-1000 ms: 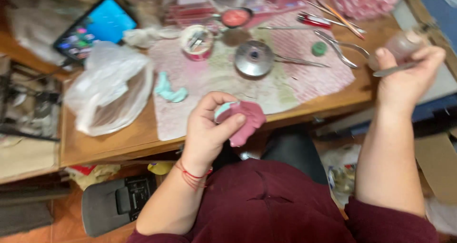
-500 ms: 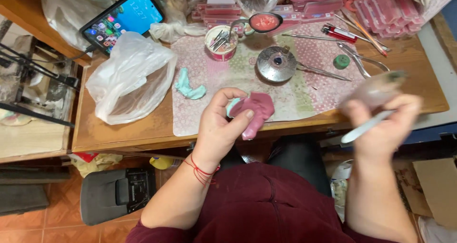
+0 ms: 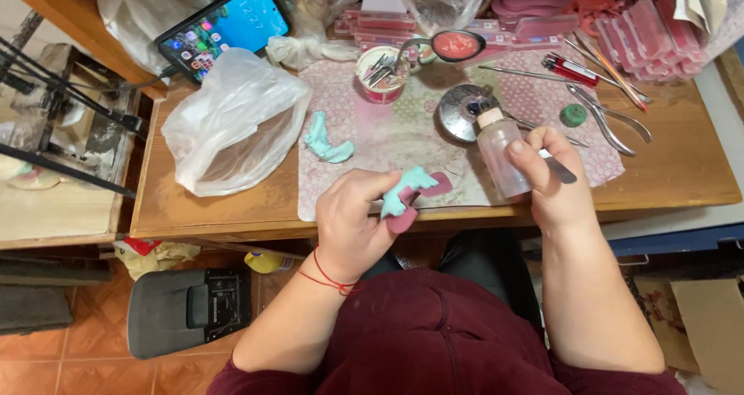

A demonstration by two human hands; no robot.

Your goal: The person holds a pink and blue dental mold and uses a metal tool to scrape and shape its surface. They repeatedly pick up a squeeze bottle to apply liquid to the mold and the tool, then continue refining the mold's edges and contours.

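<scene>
My left hand [image 3: 355, 221] holds a small teal cast with a pink wax sheet pressed on it [image 3: 411, 197] over the front edge of the wooden desk [image 3: 682, 170]. My right hand [image 3: 552, 180] grips a small clear plastic bottle with a pale cap [image 3: 496, 153] and a thin metal spatula [image 3: 559, 167] at once, just right of the cast. A second teal cast [image 3: 325, 141] lies on the patterned mat [image 3: 387, 135] above my left hand.
A crumpled plastic bag [image 3: 232, 124] lies left on the desk, a phone [image 3: 225, 27] leans behind it. A cup of tools [image 3: 382, 73], round metal dish [image 3: 463, 112], green cap [image 3: 573, 115], pliers [image 3: 608, 116], red lighter [image 3: 570, 68] and pink wax sheets [image 3: 651, 23] crowd the back.
My right hand has swung in from the far right, bringing the bottle and spatula close to the cast. The left hand has turned the cast so its teal side shows.
</scene>
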